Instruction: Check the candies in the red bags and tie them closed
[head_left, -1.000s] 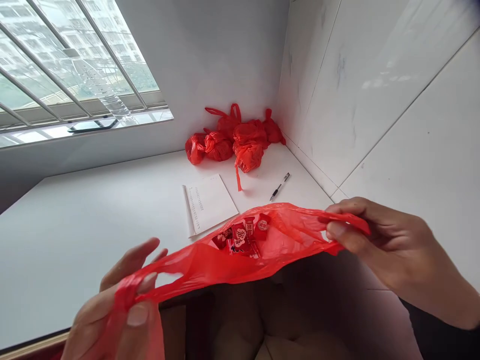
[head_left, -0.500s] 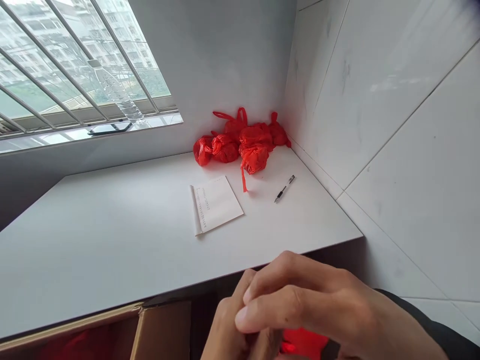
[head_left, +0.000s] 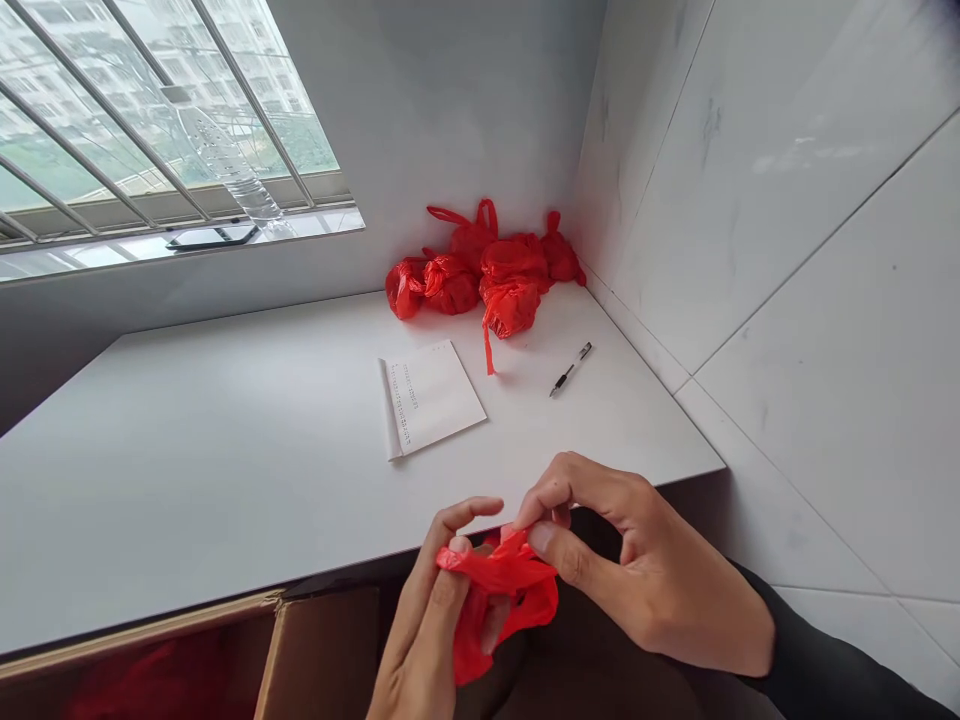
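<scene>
Both my hands hold one red plastic bag [head_left: 501, 595] in front of the white table's near edge. My left hand [head_left: 424, 630] pinches a bag handle from the left, fingers wrapped in the plastic. My right hand [head_left: 637, 570] pinches the other handle from the right. The two handles are bunched together between my fingertips. The bag's body hangs below and its contents are hidden.
Several tied red bags [head_left: 487, 270] sit in the far corner of the white table [head_left: 225, 470]. A notepad [head_left: 431, 395] and a pen [head_left: 570, 368] lie near them. An open cardboard box [head_left: 292, 655] stands below the table edge. A clear bottle [head_left: 225, 160] stands on the window sill.
A second ago the bag was stretched wide open between my hands, showing sweets inside. My hands have come together and the handles are now gathered in front of me.
</scene>
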